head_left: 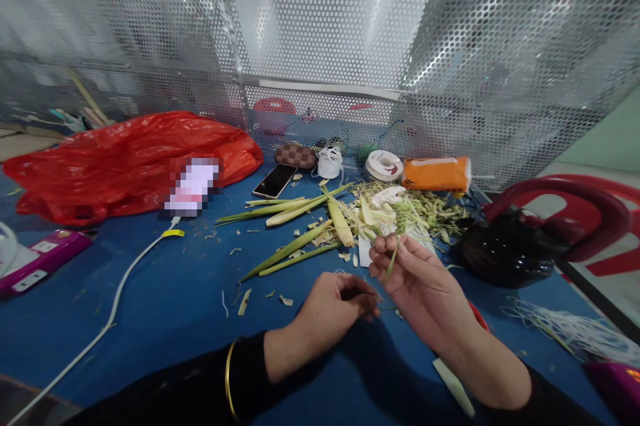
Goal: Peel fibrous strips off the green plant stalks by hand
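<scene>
My right hand [425, 286] is raised over the table, thumb and fingers pinching a narrow green plant strip [391, 265]. Above the fingertips, a knobbly green part [404, 218] seems to belong to it, though the pile behind blurs its outline. Lower and to the left, my left hand [333, 309] is curled with its fingers pressed together. A thin dark strand shows by its fingertips; whether they grip it I cannot make out. Long green leaf stalks [295, 253] and a pale husk-like piece [340, 223] lie just beyond my hands, beside a heap of plant scraps [440, 213].
Along the back stand an orange packet [437, 174], a ribbon spool [384, 166], white twine [330, 163], a checked case [296, 156] and a phone [275, 181]. A black kettle [510, 249] is at right, white strings [575, 333] below it. A red bag [125, 159] and cable [117, 299] lie left.
</scene>
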Available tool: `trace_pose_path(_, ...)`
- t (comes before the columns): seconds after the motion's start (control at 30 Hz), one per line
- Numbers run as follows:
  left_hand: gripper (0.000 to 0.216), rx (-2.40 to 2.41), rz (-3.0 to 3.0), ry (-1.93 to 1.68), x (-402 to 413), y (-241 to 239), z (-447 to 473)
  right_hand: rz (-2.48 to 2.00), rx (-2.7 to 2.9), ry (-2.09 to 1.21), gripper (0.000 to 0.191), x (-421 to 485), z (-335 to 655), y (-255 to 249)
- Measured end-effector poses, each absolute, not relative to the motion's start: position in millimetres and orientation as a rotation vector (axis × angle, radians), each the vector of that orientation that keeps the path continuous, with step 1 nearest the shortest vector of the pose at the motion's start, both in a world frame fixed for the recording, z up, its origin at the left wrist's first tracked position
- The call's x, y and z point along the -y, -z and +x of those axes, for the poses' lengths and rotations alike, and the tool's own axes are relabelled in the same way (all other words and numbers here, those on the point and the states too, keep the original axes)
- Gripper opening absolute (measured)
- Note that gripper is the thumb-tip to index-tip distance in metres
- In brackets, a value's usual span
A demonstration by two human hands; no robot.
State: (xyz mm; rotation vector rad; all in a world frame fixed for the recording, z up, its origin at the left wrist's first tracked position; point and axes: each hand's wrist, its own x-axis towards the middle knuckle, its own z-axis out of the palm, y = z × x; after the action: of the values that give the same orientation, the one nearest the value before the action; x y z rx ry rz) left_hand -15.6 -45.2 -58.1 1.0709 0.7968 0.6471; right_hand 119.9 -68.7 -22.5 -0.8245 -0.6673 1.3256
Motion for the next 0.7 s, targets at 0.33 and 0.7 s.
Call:
trace_pose_path(0.33, 0.017, -0.798, 1.079, -0.716, 43, 54, -19, -0.859, 0.727, -1.338, 0.013, 71, 117, 30)
trace_pose_path(0.7, 0.022, -0.748, 0.86, -0.947, 30, 34, -32, -0.905, 0.734, -1.544, 0.014, 78, 96, 37)
